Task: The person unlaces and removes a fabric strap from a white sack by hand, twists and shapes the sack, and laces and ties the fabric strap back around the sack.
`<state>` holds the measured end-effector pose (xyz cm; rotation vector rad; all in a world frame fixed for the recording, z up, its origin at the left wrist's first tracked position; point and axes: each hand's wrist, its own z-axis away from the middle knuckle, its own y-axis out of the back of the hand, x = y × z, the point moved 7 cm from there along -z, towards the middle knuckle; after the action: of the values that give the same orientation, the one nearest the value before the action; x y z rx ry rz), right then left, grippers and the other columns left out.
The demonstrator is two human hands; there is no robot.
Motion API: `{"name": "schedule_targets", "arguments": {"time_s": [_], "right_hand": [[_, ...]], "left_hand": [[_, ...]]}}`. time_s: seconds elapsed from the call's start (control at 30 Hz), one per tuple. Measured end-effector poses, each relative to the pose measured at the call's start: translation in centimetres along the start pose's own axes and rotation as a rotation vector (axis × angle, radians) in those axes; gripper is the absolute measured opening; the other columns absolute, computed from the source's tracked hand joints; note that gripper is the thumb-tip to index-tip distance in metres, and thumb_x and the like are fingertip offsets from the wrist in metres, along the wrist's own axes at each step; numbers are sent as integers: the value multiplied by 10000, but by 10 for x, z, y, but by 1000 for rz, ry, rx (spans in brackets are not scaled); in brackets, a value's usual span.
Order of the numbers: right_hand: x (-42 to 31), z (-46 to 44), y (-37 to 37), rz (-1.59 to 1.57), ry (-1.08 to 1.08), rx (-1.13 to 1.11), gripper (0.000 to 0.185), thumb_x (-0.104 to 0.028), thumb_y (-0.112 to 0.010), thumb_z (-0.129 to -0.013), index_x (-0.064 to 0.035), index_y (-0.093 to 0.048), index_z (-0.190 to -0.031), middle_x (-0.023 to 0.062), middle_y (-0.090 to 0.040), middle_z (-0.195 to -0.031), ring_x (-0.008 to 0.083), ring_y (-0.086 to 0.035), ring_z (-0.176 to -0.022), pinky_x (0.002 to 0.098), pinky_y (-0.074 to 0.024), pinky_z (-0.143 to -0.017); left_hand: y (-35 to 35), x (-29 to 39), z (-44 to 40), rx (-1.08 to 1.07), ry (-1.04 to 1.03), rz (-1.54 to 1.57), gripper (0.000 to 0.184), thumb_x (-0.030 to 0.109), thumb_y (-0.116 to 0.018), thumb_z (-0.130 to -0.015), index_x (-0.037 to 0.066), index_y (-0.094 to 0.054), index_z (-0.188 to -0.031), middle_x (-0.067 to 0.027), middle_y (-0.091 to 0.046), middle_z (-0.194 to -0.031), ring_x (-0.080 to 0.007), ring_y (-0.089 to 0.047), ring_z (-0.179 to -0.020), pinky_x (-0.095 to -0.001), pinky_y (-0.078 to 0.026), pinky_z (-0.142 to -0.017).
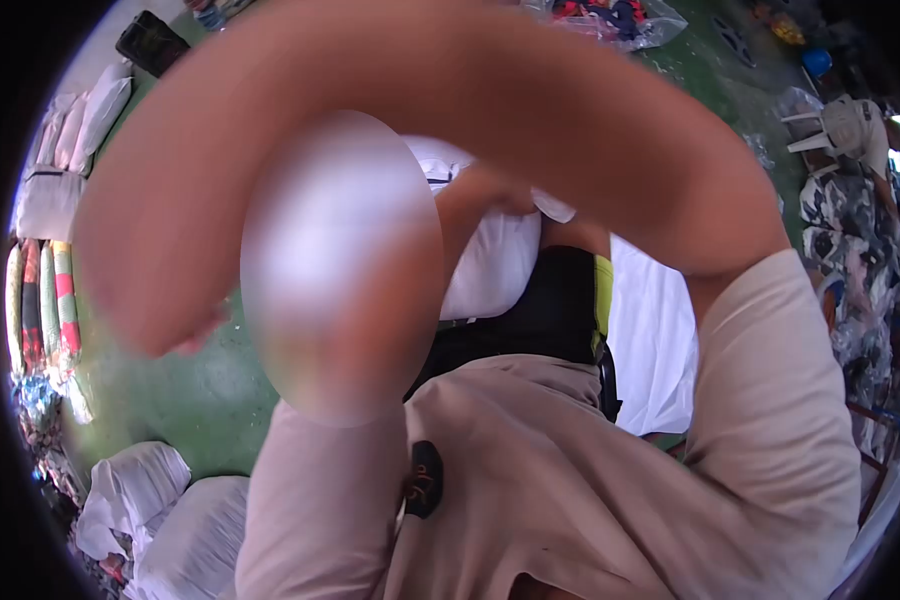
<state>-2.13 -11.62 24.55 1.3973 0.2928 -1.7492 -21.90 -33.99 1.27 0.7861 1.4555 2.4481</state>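
My right arm arches close to the camera, from the beige sleeve at right across to the left. At its end my right hand (pixel 175 320) is large and smeared, with only some fingertips showing, and nothing in it can be made out. My left forearm runs up behind a blurred oval patch. Beyond it my left hand (pixel 502 193) appears small, fingers curled at a bunched white cloth (pixel 492 262) over my lap. That cloth is partly hidden by my right arm and the blur. Under it lies black material (pixel 560 310) with a lime-yellow edge.
A white sheet (pixel 655 340) hangs beside me at right. White sacks (pixel 195 535) lie on the green floor (pixel 170 400) at lower left. Folded fabrics (pixel 45 300) are stacked at far left. A white plastic chair (pixel 845 130) and wrapped bundles (pixel 850 230) stand at right.
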Motion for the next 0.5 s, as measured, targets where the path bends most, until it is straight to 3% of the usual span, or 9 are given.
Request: {"name": "schedule_targets", "arguments": {"time_s": [0.03,0.07,0.13,0.17,0.23,0.3,0.33,0.4,0.5], "right_hand": [[4,83,-38,27,-19,90,306,-296,-588,-893,-61,-705,-1050,97,-719,-1002,266,-664,-838,384,-539,-763],[-4,152,-86,57,-38,181,276,-263,-620,-868,-58,-714,-1027,96,-722,-987,270,-665,-841,377,-538,-757],[-8,162,-72,121,-69,359,221,-195,-682,-818,-53,-732,-981,95,-728,-958,280,-667,-849,361,-534,-744],[14,155,-101,142,-333,168,363,-135,-620,-849,-60,-640,-1203,99,-719,-1104,288,-659,-833,377,-523,-741],[76,125,-146,231,-386,468,462,-165,-647,-842,-70,-587,-1291,142,-669,-1198,300,-634,-977,382,-506,-835],[90,98,-140,687,32,1282,408,-174,-663,-805,-57,-615,-1193,145,-690,-1054,316,-639,-982,411,-487,-914],[110,85,-142,685,29,1311,408,-174,-663,-805,-57,-615,-1193,145,-690,-1054,316,-639,-982,411,-487,-914],[144,65,-136,776,-80,1367,397,-170,-590,-893,-63,-580,-1276,206,-554,-1318,356,-513,-1178,424,-414,-1004],[151,47,-121,733,-78,1359,340,-155,-570,-902,-64,-595,-1228,196,-585,-1272,347,-545,-1134,416,-437,-959]], "left_hand": [[3,6,0,-12,-7,-21,322,331,-572,-925,90,-726,-1072,-110,-727,-1100,-281,-611,-1092,-464,-448,-936],[-49,4,125,-25,-13,-46,331,342,-570,-921,95,-723,-1079,-102,-729,-1101,-286,-611,-1086,-469,-448,-929],[5,19,33,-52,-16,-94,349,364,-564,-915,105,-717,-1092,-87,-732,-1104,-297,-610,-1074,-481,-449,-915],[5,6,45,-76,-21,-115,358,374,-562,-912,110,-714,-1099,-80,-733,-1105,-302,-610,-1069,-486,-449,-907],[5,9,50,-129,-27,-168,376,396,-557,-906,119,-707,-1112,-64,-736,-1107,-313,-610,-1057,-498,-450,-893],[1,10,50,-151,-47,-185,388,411,-545,-907,130,-708,-1118,-59,-733,-1121,-323,-606,-1059,-506,-443,-899],[0,10,48,-157,-47,-199,399,426,-533,-908,140,-708,-1124,-54,-731,-1135,-333,-603,-1061,-514,-437,-905],[0,4,49,-167,-36,-224,422,457,-510,-909,161,-709,-1136,-43,-725,-1162,-353,-595,-1065,-529,-425,-917],[2,2,53,-149,-58,-217,409,450,-525,-909,143,-705,-1112,-83,-729,-1127,-371,-605,-1029,-527,-444,-869]]}}
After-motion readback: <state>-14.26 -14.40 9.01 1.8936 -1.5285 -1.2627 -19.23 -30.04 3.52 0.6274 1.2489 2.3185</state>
